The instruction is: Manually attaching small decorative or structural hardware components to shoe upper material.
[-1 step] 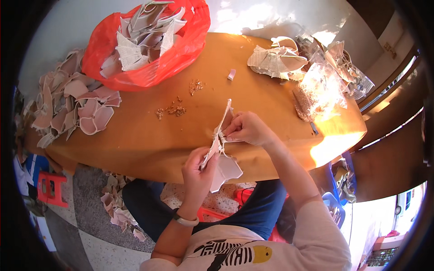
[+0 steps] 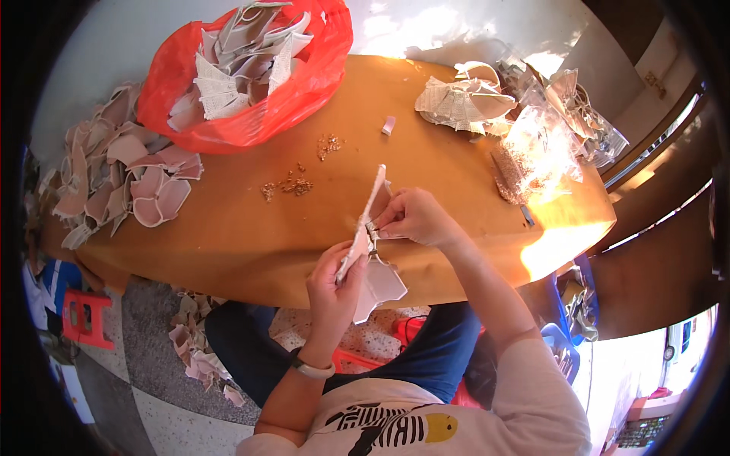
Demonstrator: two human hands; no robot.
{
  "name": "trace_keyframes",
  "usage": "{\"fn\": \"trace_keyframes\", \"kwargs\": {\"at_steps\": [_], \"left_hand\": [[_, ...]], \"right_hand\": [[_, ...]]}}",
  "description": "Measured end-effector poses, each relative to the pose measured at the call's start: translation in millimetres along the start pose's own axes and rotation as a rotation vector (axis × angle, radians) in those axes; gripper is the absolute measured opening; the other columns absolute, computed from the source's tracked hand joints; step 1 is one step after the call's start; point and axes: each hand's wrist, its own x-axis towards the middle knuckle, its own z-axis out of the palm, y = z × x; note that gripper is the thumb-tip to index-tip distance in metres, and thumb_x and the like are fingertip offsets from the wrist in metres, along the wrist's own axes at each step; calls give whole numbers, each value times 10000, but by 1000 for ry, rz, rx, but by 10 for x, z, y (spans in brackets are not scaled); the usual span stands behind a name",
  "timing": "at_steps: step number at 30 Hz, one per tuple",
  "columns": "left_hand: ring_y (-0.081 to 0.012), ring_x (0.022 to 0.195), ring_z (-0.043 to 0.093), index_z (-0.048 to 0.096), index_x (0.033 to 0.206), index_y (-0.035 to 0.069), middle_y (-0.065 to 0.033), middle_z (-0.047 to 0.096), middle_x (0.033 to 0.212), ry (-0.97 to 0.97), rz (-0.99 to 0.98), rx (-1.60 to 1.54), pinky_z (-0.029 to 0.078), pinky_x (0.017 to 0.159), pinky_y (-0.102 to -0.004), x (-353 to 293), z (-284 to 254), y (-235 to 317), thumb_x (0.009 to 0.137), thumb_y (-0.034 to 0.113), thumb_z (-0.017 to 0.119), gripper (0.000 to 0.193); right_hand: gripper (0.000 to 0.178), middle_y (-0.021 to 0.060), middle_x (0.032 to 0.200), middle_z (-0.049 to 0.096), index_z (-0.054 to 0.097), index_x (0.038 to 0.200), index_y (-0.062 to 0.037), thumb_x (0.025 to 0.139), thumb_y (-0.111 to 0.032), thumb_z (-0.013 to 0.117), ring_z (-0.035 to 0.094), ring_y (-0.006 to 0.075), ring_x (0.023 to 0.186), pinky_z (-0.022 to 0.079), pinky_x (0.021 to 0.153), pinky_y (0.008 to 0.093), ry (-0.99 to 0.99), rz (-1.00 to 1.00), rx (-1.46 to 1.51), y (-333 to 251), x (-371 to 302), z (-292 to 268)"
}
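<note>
slightly, the pink piece (image 2: 372, 204) has tipped leftward, left grip (image 2: 332, 279) and right grip (image 2: 411, 217) pinching it.

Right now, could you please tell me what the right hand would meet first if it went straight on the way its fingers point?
The right hand would first meet the folded pale pink fabric piece, which it appears to be pinching; exact depth is unclear.

The held pink piece (image 2: 382, 284) looks like matt cloth, smooth on its panel and rough along its edge. The red bag (image 2: 251, 134) is thin, crinkled, glossy plastic; the clear bag (image 2: 541, 137) is shiny plastic film. The brown counter (image 2: 228, 228) looks smooth and faintly glossy, the small bits (image 2: 328, 146) glint like metal, and the red stool (image 2: 96, 328) seems smooth plastic
</note>
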Motion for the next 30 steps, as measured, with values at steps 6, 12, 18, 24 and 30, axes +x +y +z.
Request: {"fn": "trace_keyframes", "kwargs": {"at_steps": [6, 12, 18, 24, 30], "left_hand": [[-89, 962, 612, 633, 1188, -30, -58, 658, 1124, -86, -134, -455, 506, 823, -233, -30, 64, 107, 939, 67, 632, 267], [-204, 1106, 610, 540, 1311, -2, -117, 621, 1231, -179, -236, -865, 476, 969, -361, -96, -283, -101, 951, 179, 614, 409], [-307, 1148, 566, 432, 1393, 23, -168, 545, 1303, -159, -338, -1384, 461, 973, -485, -209, -539, -92, 981, 529, 417, 652], [-269, 1085, 643, 469, 1387, 99, -98, 557, 1335, 5, -571, -726, 576, 807, -421, -295, -537, 101, 973, 432, 511, 532], [-303, 992, 678, 382, 1427, 69, -124, 559, 1331, -46, -253, -383, 610, 702, -317, -411, -976, -438, 960, 282, 559, 544]], "right_hand": [[712, 100, 915, 630, 598, 1141, -29, 550, -262, 918, 608, 198, 818, 490, 727, 306, 661, -361, -458, 299, -95, 162], [740, 47, 926, 639, 578, 1173, 7, 587, -264, 939, 597, 120, 875, 500, 772, 283, 304, -130, -29, -13, -296, 312], [583, 99, 946, 698, 640, 1090, 32, 620, -202, 892, 651, 157, 858, 519, 766, 313, 44, -166, 368, -284, -184, 544], [418, 60, 882, 695, 645, 1020, 26, 689, -100, 868, 647, 106, 787, 527, 683, 259, -149, -190, 480, -533, 14, 895], [368, 41, 787, 684, 652, 994, 3, 731, -172, 840, 623, 83, 653, 449, 486, 213, -154, -35, 377, -738, 122, 855]]}}
